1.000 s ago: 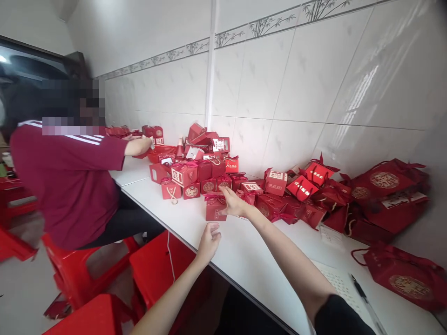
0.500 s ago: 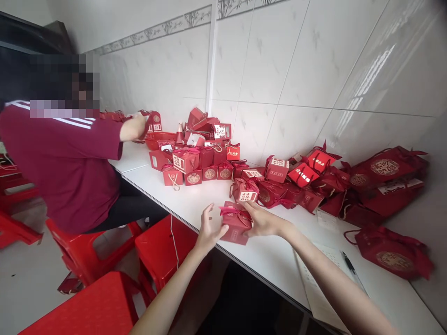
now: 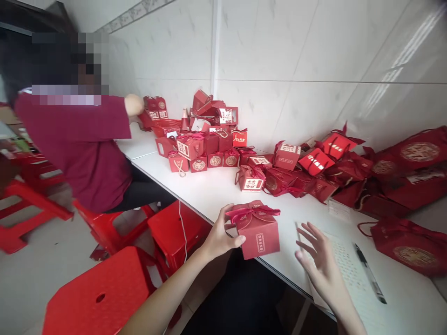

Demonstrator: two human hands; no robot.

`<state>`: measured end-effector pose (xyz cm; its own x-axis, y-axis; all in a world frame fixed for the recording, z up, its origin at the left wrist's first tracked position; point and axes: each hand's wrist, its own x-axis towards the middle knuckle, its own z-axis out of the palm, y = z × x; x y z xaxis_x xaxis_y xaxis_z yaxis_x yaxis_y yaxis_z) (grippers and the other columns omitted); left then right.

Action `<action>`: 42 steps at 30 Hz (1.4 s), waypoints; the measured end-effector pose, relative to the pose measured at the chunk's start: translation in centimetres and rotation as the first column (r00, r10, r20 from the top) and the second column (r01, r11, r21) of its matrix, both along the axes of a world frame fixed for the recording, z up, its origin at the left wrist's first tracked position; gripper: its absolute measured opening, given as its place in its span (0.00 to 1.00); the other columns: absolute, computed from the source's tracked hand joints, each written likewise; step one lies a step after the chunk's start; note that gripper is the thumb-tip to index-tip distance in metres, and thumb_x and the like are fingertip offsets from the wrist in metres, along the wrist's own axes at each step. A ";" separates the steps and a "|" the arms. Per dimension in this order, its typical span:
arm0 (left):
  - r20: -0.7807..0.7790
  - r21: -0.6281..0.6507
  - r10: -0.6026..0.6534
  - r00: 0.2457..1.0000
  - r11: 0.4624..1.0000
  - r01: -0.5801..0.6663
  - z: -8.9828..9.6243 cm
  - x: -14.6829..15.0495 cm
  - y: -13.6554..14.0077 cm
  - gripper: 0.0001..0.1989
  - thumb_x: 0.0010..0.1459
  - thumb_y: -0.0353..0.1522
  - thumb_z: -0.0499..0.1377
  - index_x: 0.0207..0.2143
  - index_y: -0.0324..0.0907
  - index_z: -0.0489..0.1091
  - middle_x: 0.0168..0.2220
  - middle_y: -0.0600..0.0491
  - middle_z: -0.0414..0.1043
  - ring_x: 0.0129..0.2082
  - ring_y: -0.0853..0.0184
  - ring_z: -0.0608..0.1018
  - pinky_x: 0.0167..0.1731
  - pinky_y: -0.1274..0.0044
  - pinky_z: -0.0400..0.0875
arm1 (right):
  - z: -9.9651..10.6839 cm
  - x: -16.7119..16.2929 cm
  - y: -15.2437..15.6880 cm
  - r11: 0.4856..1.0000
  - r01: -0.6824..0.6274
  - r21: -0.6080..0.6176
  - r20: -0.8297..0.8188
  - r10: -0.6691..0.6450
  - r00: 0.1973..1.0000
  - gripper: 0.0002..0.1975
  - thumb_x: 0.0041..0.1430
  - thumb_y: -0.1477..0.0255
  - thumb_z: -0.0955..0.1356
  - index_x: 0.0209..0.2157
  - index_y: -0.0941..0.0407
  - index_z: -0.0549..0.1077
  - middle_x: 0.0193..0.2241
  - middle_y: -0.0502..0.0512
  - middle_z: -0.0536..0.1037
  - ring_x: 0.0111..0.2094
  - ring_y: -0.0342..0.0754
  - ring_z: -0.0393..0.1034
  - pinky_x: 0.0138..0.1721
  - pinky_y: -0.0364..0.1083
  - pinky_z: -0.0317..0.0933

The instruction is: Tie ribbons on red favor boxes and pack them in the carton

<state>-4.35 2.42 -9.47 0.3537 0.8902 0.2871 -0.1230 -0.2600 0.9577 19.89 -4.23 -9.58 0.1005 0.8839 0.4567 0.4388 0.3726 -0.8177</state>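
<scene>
A dark red gift box (image 3: 259, 237) with a crimson ribbon bow on its top is at the table's front edge. My left hand (image 3: 223, 236) grips its left side, thumb in front and fingers behind. To the right of the box, my right hand (image 3: 316, 256) is apart from it, fingers spread, over a sheet of paper (image 3: 344, 260) with handwriting. Just behind the held box sits a smaller red box (image 3: 250, 179) with a white label.
Several red gift boxes (image 3: 209, 160) are piled along the wall, with more bags and boxes (image 3: 335, 163) at right. A pen (image 3: 370, 272) lies by the paper. A co-worker (image 3: 80, 153) sits at left, near red plastic stools (image 3: 98, 288).
My right hand has let go of the box and moved right, opening. My left hand has closed on the box, which is nearer me. The view has shifted.
</scene>
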 end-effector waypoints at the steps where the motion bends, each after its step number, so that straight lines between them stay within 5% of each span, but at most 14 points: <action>1: 0.072 -0.055 -0.036 0.997 0.998 0.040 0.5 -0.4 -0.3 0.38 0.43 0.43 0.64 0.55 0.45 0.54 0.56 0.45 0.61 0.53 0.54 0.68 0.49 0.65 0.65 | -0.5 -0.4 -0.4 0.996 -0.084 0.010 -0.022 0.084 0.996 0.32 0.59 0.53 0.64 0.60 0.48 0.50 0.59 0.62 0.55 0.55 0.59 0.57 0.49 0.56 0.63; 4: 0.259 -0.256 -0.116 0.959 0.949 0.184 2.2 -1.8 -1.5 0.36 0.44 0.53 0.58 0.51 0.42 0.62 0.52 0.45 0.67 0.52 0.51 0.69 0.48 0.64 0.66 | -1.7 -1.3 -0.7 0.969 -0.245 0.010 -0.044 0.245 0.968 0.34 0.60 0.50 0.60 0.62 0.50 0.48 0.60 0.63 0.52 0.57 0.61 0.54 0.52 0.58 0.60; 7: 0.379 -0.486 0.005 0.925 0.852 0.194 3.6 -3.6 -2.8 0.37 0.46 0.60 0.47 0.47 0.44 0.67 0.49 0.47 0.70 0.50 0.52 0.70 0.45 0.64 0.68 | -3.3 -1.6 0.2 0.992 -0.086 -0.092 -0.023 0.084 0.996 0.30 0.62 0.52 0.59 0.60 0.53 0.52 0.57 0.64 0.58 0.54 0.60 0.59 0.51 0.59 0.60; 10: 0.392 -0.610 0.104 0.914 0.773 0.173 4.2 -5.1 -3.8 0.35 0.45 0.61 0.48 0.41 0.43 0.70 0.45 0.47 0.73 0.46 0.53 0.73 0.38 0.65 0.70 | -4.9 -1.6 1.3 0.977 0.070 -0.204 0.128 -0.045 0.991 0.28 0.58 0.51 0.60 0.53 0.55 0.62 0.51 0.62 0.67 0.49 0.61 0.64 0.48 0.59 0.62; 13: 0.338 -0.580 0.152 0.929 0.811 0.078 3.9 -5.2 -4.4 0.35 0.46 0.60 0.48 0.43 0.43 0.69 0.44 0.46 0.73 0.43 0.53 0.74 0.36 0.65 0.71 | -5.4 -1.7 1.7 0.983 0.050 -0.178 0.259 -0.002 0.966 0.25 0.56 0.50 0.60 0.46 0.53 0.67 0.46 0.58 0.71 0.47 0.59 0.66 0.45 0.56 0.65; 16: 0.200 -0.353 0.274 0.941 0.916 -0.192 3.5 -4.1 -4.8 0.37 0.48 0.60 0.46 0.51 0.45 0.62 0.49 0.47 0.68 0.47 0.54 0.73 0.41 0.64 0.71 | -4.9 -1.8 1.3 0.989 0.032 -0.146 0.275 0.009 0.961 0.23 0.59 0.51 0.58 0.46 0.53 0.67 0.45 0.57 0.71 0.46 0.58 0.67 0.43 0.55 0.67; 18: 0.097 -0.080 0.407 0.908 0.913 -0.401 3.5 -3.2 -5.1 0.39 0.46 0.55 0.55 0.56 0.46 0.54 0.53 0.46 0.64 0.50 0.53 0.70 0.46 0.64 0.70 | -4.6 -1.9 0.9 0.989 0.034 -0.145 0.251 0.003 0.968 0.23 0.60 0.52 0.57 0.47 0.53 0.65 0.48 0.57 0.69 0.49 0.57 0.65 0.45 0.55 0.65; 20: 0.047 0.211 0.520 0.853 0.829 -0.517 3.9 -2.4 -5.4 0.44 0.42 0.48 0.63 0.58 0.46 0.47 0.54 0.45 0.61 0.53 0.54 0.68 0.50 0.65 0.67 | -4.3 -2.0 0.7 0.987 0.026 -0.160 0.221 0.010 0.975 0.23 0.61 0.53 0.56 0.49 0.53 0.64 0.50 0.57 0.68 0.51 0.56 0.63 0.48 0.56 0.63; 24: 0.038 0.605 0.644 0.764 0.594 -0.530 4.9 -2.0 -5.8 0.46 0.42 0.40 0.64 0.60 0.46 0.43 0.52 0.45 0.59 0.53 0.54 0.67 0.52 0.63 0.64 | -4.3 -2.2 0.7 0.978 0.016 -0.210 0.203 0.028 0.979 0.22 0.62 0.54 0.57 0.49 0.54 0.63 0.51 0.58 0.67 0.51 0.56 0.62 0.49 0.55 0.62; 27: 0.006 0.742 0.699 0.715 0.476 -0.472 5.3 -2.2 -5.8 0.50 0.39 0.37 0.66 0.61 0.48 0.41 0.55 0.44 0.56 0.54 0.52 0.66 0.51 0.60 0.64 | -4.5 -2.4 0.8 0.979 0.006 -0.204 0.223 0.040 0.974 0.22 0.62 0.54 0.57 0.49 0.54 0.63 0.50 0.59 0.68 0.51 0.55 0.63 0.48 0.54 0.63; 32: -0.007 0.848 0.691 0.723 0.387 -0.362 5.9 -1.6 -5.6 0.53 0.37 0.38 0.69 0.62 0.49 0.42 0.55 0.43 0.55 0.54 0.51 0.64 0.51 0.59 0.63 | -4.9 -2.4 0.9 0.992 -0.008 -0.128 0.272 0.043 0.961 0.19 0.63 0.56 0.57 0.46 0.54 0.64 0.45 0.58 0.70 0.45 0.55 0.67 0.42 0.52 0.66; 36: -0.029 0.847 0.650 0.760 0.419 -0.327 6.5 0.4 -6.2 0.55 0.33 0.38 0.69 0.61 0.45 0.43 0.55 0.42 0.55 0.54 0.50 0.65 0.51 0.59 0.63 | -5.2 -1.9 1.2 0.997 -0.044 -0.063 0.272 0.060 0.960 0.17 0.63 0.57 0.57 0.42 0.53 0.66 0.40 0.56 0.72 0.40 0.53 0.70 0.37 0.50 0.68; 39: -0.035 0.697 0.557 0.830 0.609 -0.379 7.8 1.1 -7.2 0.54 0.35 0.36 0.68 0.61 0.46 0.42 0.56 0.43 0.56 0.55 0.51 0.65 0.53 0.61 0.63 | -5.4 -1.4 1.3 0.998 -0.064 -0.024 0.272 0.069 0.960 0.17 0.62 0.56 0.58 0.41 0.52 0.67 0.39 0.54 0.73 0.38 0.52 0.71 0.34 0.47 0.68; 42: -0.011 0.370 0.434 0.901 0.839 -0.400 10.5 0.0 -8.1 0.49 0.40 0.41 0.66 0.61 0.48 0.44 0.56 0.45 0.59 0.54 0.52 0.67 0.50 0.63 0.66 | -5.5 -1.0 1.3 0.996 -0.087 0.018 0.286 0.079 0.955 0.18 0.62 0.55 0.58 0.41 0.52 0.69 0.39 0.54 0.74 0.37 0.51 0.72 0.30 0.45 0.69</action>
<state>-4.38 -5.63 1.06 0.0117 0.8060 0.5918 0.1560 -0.5861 0.7951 18.84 -2.98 -15.08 -0.1109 0.8688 0.4826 0.6184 0.4405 -0.6508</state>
